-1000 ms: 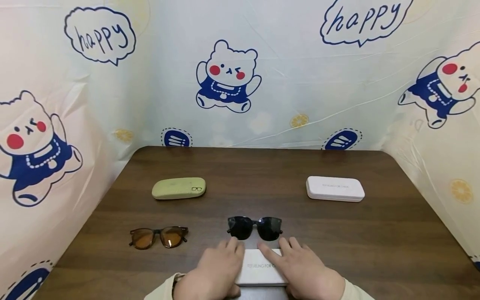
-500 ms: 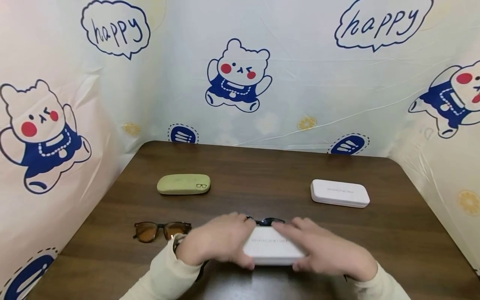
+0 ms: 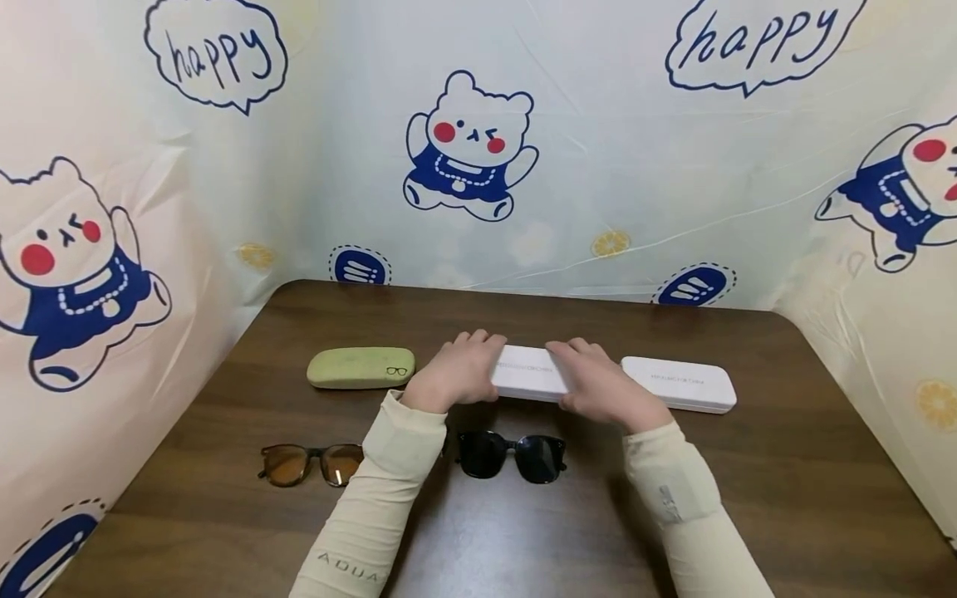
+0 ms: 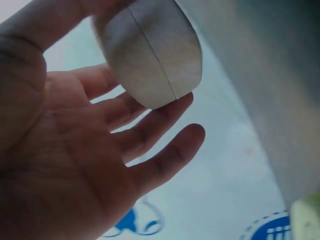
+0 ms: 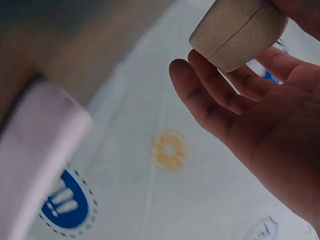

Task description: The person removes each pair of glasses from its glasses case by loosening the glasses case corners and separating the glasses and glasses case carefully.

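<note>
Between my two hands is a white glasses case (image 3: 529,371) with faint lettering on its lid. My left hand (image 3: 462,370) grips its left end, thumb at the near side and fingers at the far side. The right hand (image 3: 601,384) holds the other end the same way. In the left wrist view the case's end (image 4: 155,55), with its lid seam, sits between thumb and fingers. The right wrist view shows the opposite end (image 5: 240,32) held likewise. Black sunglasses (image 3: 512,457) lie folded on the table, nearer the body than the case.
A green glasses case (image 3: 360,368) lies left of my left hand. Close to my right hand is a second white case (image 3: 679,384). Brown-tinted glasses (image 3: 311,465) lie front left, partly behind my left sleeve. A patterned cloth (image 3: 561,166) hangs behind the wooden table (image 3: 807,498).
Both hands have carried the white glasses case from the table's near edge, over the black sunglasses, to the back between the two other cases. The sunglasses show fully again.
</note>
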Demonstrator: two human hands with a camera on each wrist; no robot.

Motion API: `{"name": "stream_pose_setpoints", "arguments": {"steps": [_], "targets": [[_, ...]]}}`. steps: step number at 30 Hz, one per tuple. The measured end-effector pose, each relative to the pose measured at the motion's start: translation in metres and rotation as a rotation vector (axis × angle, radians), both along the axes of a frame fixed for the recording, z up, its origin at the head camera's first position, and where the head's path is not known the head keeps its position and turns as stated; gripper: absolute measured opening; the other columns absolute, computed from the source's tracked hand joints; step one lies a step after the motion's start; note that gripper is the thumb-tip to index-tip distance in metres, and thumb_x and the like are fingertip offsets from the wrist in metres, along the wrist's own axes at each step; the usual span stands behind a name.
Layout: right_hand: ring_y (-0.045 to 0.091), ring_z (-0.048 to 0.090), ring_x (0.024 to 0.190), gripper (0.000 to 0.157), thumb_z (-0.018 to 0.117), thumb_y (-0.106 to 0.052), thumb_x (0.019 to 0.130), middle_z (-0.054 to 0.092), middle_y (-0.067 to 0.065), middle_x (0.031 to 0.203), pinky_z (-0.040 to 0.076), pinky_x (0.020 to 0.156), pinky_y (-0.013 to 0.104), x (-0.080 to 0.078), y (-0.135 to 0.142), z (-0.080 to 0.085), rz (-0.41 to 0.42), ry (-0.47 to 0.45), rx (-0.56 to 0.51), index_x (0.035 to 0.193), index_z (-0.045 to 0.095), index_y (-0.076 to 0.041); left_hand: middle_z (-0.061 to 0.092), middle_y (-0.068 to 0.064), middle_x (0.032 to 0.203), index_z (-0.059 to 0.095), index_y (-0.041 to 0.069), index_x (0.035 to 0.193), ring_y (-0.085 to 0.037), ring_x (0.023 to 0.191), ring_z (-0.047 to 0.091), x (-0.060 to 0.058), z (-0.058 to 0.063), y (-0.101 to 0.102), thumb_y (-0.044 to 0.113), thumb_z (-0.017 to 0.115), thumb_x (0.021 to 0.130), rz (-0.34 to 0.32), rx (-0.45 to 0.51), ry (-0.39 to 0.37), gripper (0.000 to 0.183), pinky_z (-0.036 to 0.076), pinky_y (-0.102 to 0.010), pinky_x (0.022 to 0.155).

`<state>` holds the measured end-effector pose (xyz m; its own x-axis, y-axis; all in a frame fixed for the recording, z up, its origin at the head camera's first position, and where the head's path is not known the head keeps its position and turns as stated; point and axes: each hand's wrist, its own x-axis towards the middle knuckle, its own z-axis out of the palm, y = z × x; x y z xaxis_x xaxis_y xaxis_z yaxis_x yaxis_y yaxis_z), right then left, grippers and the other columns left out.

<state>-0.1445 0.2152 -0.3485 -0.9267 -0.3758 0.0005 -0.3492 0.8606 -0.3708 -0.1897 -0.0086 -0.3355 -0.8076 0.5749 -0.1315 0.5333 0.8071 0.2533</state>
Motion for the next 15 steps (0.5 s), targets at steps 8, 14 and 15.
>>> {"name": "stream_pose_setpoints", "arguments": {"steps": [8, 14, 15], "targets": [[0.043, 0.049, 0.125, 0.073, 0.078, -0.005, 0.085, 0.051, 0.022, 0.142, 0.041, 0.103, 0.053, -0.021, -0.011, -0.021, -0.031, -0.016, 0.074, 0.149, 0.043, -0.001, 0.052, -0.014, 0.141, 0.046, 0.011, 0.149, -0.037, 0.123, 0.050, -0.015, -0.022, -0.002, 0.024, 0.080, 0.086, 0.056, -0.033, 0.008, 0.073, 0.040, -0.055, 0.101], [0.051, 0.044, 0.131, 0.081, 0.076, -0.009, 0.087, 0.041, 0.028, 0.150, 0.037, 0.104, 0.060, -0.024, -0.002, -0.032, -0.064, -0.103, 0.046, 0.156, 0.033, -0.003, 0.047, -0.015, 0.148, 0.041, 0.014, 0.154, -0.040, 0.129, 0.047, -0.018, -0.040, -0.002, 0.027, 0.077, 0.090, 0.076, -0.061, -0.045, 0.074, 0.039, -0.058, 0.101], [0.052, 0.041, 0.132, 0.084, 0.077, -0.010, 0.087, 0.038, 0.029, 0.151, 0.036, 0.105, 0.061, -0.024, 0.002, -0.030, -0.078, -0.110, 0.032, 0.157, 0.030, -0.003, 0.047, -0.015, 0.148, 0.041, 0.013, 0.154, -0.040, 0.129, 0.048, -0.018, -0.041, -0.003, 0.027, 0.077, 0.090, 0.083, -0.065, -0.044, 0.074, 0.040, -0.058, 0.101]]}}
